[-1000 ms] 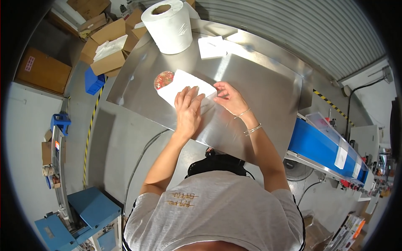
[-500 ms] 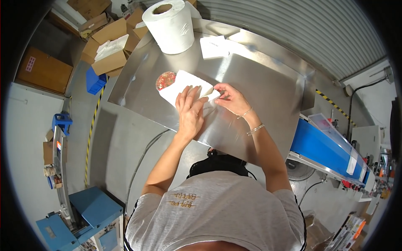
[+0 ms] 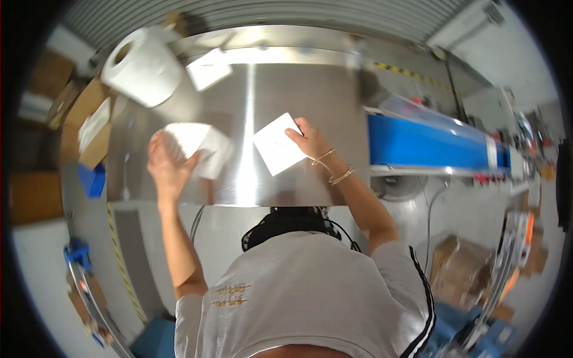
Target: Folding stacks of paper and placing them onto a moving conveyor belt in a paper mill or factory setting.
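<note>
My right hand (image 3: 307,140) grips the right corner of a flat white square packet (image 3: 276,149), with the thumb on top. Faint markings show on the packet, which is tilted cornerwise over the steel table (image 3: 286,83). To the left, my left hand (image 3: 169,169) is closed on the left side of white folded padding (image 3: 206,143), its thumb over the near edge. The padding is smeared by motion, so whether anything lies inside it cannot be made out.
A large white roll (image 3: 143,68) stands at the table's back left, with another white square packet (image 3: 209,68) beside it. An open cardboard box (image 3: 92,125) adjoins the left edge. A blue conveyor belt (image 3: 430,143) stands to the right.
My view has turned right. My hands have come apart, the right now gripping a white square packet and the left the white padding. The red and gold disc no longer shows.
</note>
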A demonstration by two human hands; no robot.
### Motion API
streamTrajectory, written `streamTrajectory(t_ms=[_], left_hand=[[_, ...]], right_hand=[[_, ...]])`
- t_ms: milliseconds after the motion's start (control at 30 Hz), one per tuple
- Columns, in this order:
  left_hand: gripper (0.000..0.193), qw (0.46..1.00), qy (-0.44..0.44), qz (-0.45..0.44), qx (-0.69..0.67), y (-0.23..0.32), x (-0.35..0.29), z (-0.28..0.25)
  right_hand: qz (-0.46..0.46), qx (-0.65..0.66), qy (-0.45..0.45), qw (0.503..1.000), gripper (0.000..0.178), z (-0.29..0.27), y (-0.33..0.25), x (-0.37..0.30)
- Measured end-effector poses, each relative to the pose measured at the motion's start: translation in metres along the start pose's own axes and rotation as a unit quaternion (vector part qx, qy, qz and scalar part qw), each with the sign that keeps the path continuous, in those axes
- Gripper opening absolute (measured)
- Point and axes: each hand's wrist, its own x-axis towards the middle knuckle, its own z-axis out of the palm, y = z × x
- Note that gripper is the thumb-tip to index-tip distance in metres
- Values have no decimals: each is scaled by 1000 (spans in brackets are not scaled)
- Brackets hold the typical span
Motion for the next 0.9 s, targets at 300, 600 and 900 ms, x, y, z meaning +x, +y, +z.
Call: streamTrajectory(t_ms=[300, 600, 900], left_hand=[[72, 978, -147, -117, -92, 74, 7, 8], [70, 985, -125, -25, -115, 257, -53, 49], [59, 988, -102, 21, -115, 304, -72, 57]], right_hand=[[76, -100, 253, 959, 30, -200, 119, -77], [185, -607, 415, 652, 46, -336, 154, -130], [-154, -14, -28, 988, 43, -177, 30, -108]])
